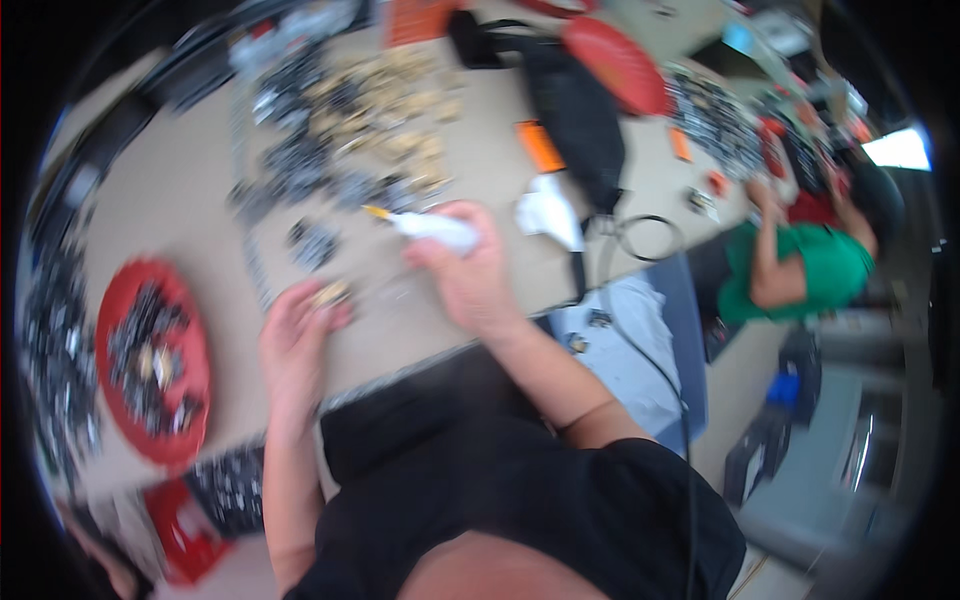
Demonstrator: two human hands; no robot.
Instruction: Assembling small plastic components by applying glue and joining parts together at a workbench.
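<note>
My right hand (468, 265) is closed round a small white squeeze bottle (437, 230) with a yellow nozzle tip, which points to the left over the table. To its lower left, my left hand (296, 335) pinches a small tan and dark part (331, 294) between thumb and fingers; blur hides what kind it is. A few loose grey metal parts (316, 246) lie on the table just beyond the left hand. Farther off spreads a heap of tan parts (385, 100), with dark grey parts (295, 160) along its left side.
A red tray (203, 385) of dark parts stands at the left. Beyond my right hand lie a black bag (575, 110), an orange block (541, 147) and crumpled white paper (550, 212). A blue bin (693, 340) sits right of me; a person in green (800, 270) works farther right.
</note>
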